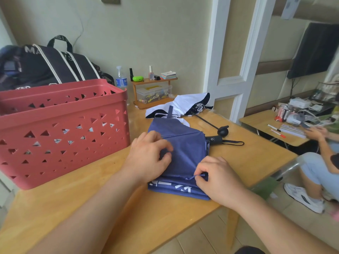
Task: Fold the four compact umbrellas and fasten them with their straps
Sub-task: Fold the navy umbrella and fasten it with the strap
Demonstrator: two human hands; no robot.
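A blue compact umbrella (183, 154) lies collapsed on the wooden table (128, 213), its canopy flattened into pleats and its black handle (214, 139) with a wrist loop pointing right. My left hand (148, 156) pinches a fold of the blue cloth at the left side. My right hand (218, 178) pinches the cloth near the front edge, close to a thin blue strap. Behind it a white umbrella with dark trim (183, 107) lies loosely bunched, shaft extended toward a round black handle (222, 131).
A red perforated basket (60, 132) stands at the left with light items showing through its holes. A black bag sits behind it. A small wooden shelf (152, 92) with bottles stands at the wall. Another person sits at the right beside a second table (271, 129).
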